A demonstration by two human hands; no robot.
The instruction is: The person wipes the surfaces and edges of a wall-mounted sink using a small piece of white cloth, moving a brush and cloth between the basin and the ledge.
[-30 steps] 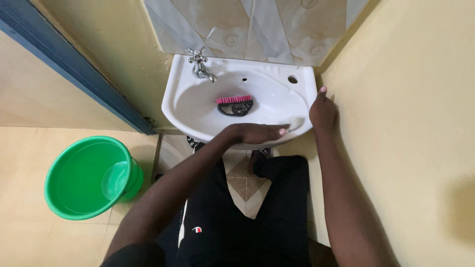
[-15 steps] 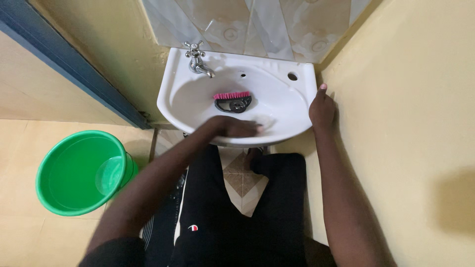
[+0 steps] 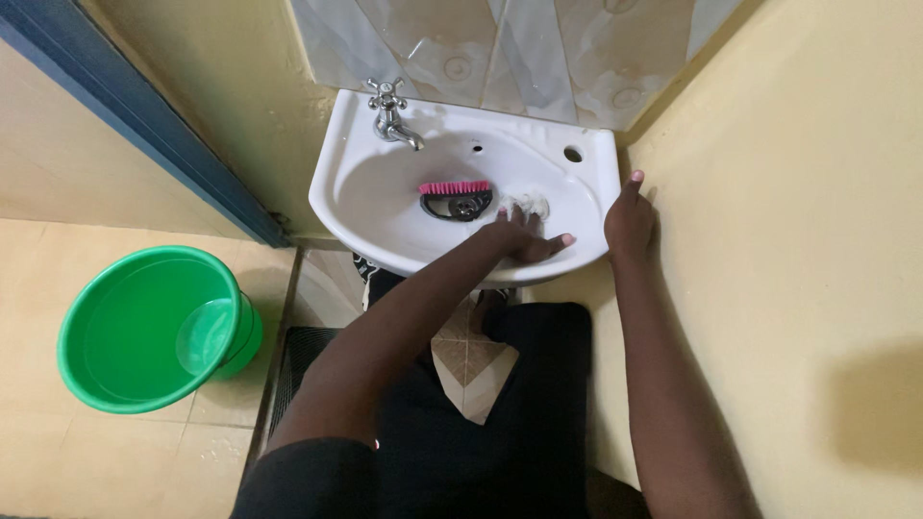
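A small white wall sink (image 3: 365, 197) hangs below grey tiles, with a metal tap (image 3: 392, 113) at its back left. A brush with pink bristles and a black handle (image 3: 455, 197) lies over the drain. My left hand (image 3: 524, 238) reaches into the bowl's right side and presses a pale soapy scrub pad (image 3: 527, 205) against the porcelain, just right of the brush. My right hand (image 3: 630, 218) rests on the sink's right rim beside the yellow wall, fingers closed around the edge.
A green plastic basin (image 3: 144, 327) with a little water stands on the tiled floor at the left. A dark blue door frame (image 3: 144, 125) runs along the left wall. The yellow wall (image 3: 817, 240) is close on the right. A dark mat lies under my legs.
My left hand has swept with the pad from the front right rim, across the front of the bowl, then up to the right of the drain. My right hand stays on the rim.
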